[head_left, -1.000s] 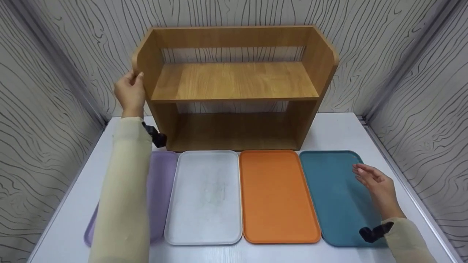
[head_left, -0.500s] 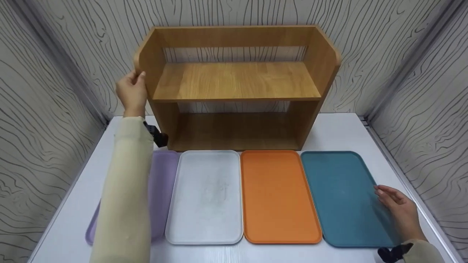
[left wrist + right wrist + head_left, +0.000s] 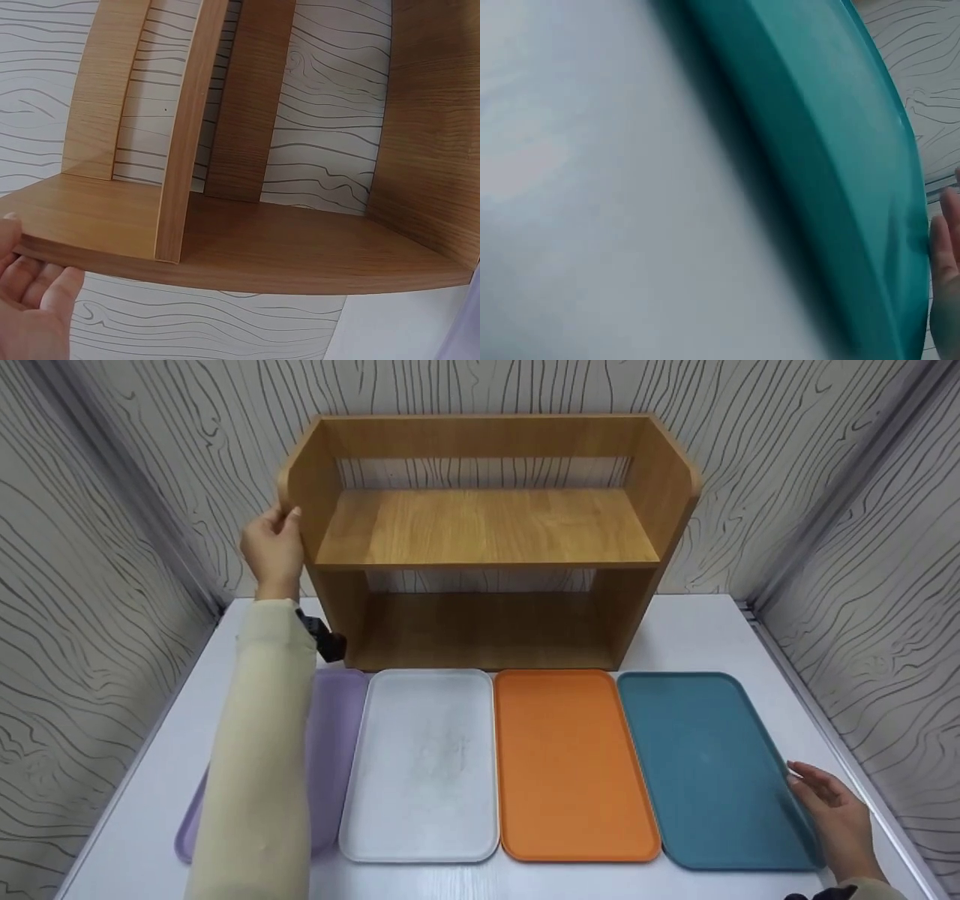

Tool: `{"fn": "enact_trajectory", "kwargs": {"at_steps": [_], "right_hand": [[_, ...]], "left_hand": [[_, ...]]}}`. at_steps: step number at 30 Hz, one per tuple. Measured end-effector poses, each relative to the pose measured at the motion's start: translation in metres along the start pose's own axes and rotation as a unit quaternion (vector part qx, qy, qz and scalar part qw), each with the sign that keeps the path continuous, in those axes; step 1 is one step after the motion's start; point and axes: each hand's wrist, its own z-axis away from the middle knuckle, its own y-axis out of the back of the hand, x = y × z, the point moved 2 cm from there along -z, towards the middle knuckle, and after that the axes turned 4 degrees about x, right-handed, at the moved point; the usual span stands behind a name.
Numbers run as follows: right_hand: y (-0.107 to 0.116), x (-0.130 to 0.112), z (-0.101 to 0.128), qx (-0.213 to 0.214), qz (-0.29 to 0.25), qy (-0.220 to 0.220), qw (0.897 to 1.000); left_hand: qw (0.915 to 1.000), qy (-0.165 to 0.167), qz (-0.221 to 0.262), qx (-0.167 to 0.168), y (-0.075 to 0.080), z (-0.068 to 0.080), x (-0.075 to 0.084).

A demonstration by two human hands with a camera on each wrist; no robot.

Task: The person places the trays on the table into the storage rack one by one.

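Note:
A two-tier wooden desktop shelf [image 3: 487,529] stands at the back of the white table. My left hand [image 3: 271,547] grips the front edge of its left side panel; in the left wrist view the thumb lies on one face of the panel [image 3: 112,251] and the fingers on the other. At the right, my right hand [image 3: 840,814] is beside the right rim of a teal tray [image 3: 712,772], its fingers loosely bent with nothing held. In the right wrist view its fingers [image 3: 941,251] show at the tray's far edge.
Left of the teal tray, an orange tray [image 3: 577,765], a white tray [image 3: 420,765] and a purple tray [image 3: 334,757] lie side by side in front of the shelf. My left sleeve [image 3: 259,765] covers part of the purple one. Patterned walls [image 3: 847,510] enclose the table [image 3: 690,630].
My right hand has moved right and toward me, from over the teal tray to its right rim. The left hand keeps its grip on the shelf; the view has shifted slightly.

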Motion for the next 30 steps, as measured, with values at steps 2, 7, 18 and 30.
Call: {"fn": "enact_trajectory", "kwargs": {"at_steps": [2,7,18,30], "right_hand": [[0.0,0.002,-0.001,0.008,-0.021,0.006,1.0],[0.003,0.006,-0.002,0.005,-0.033,0.018,0.999],[0.011,0.026,-0.006,-0.003,0.127,-0.032,0.991],[0.004,0.024,-0.015,0.015,0.223,0.008,0.975]], "left_hand": [[1.0,0.005,0.002,-0.003,0.0,0.0,0.0],[1.0,0.003,0.008,-0.003,0.0,-0.001,-0.002],[0.9996,-0.026,0.001,0.008,-0.001,-0.004,-0.002],[0.9999,-0.013,0.003,0.0,0.0,-0.003,-0.003]]}}
